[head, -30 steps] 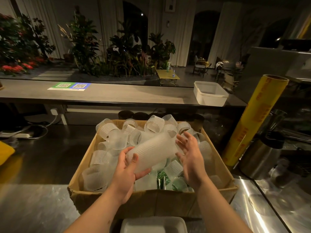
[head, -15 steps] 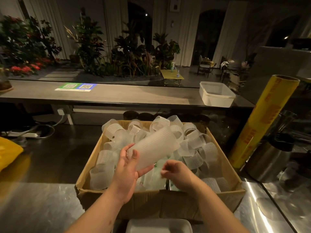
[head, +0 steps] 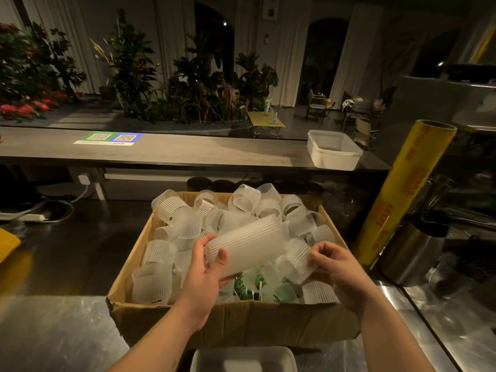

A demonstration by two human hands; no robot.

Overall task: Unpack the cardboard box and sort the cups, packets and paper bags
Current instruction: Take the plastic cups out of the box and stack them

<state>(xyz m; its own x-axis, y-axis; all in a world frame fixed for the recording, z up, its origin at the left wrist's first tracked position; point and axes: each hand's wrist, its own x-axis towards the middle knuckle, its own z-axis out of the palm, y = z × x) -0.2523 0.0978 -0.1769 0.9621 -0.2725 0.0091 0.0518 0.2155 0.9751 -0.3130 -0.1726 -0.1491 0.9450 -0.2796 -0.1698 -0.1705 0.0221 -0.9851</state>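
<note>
Dim room (head: 284,49), steel counter (head: 53,334) — left grip (head: 204,275) around cup stack (head: 249,241), right grip (head: 339,269) around single cup (head: 296,260)

The room is dim, with warm light. A long grey bar top (head: 188,153) runs across it, bearing a green and blue QR sticker (head: 110,138) and a white tub (head: 332,157). Behind stand leafy plants (head: 193,84), red flowers (head: 24,108) and pale curtains (head: 290,49). A low yellow table (head: 265,123) and chairs (head: 318,103) sit farther back. The steel counter (head: 53,334) gleams in front.

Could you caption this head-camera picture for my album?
Left hand holds a ribbed cup stack above the cardboard box; right hand grips a loose cup.
</note>
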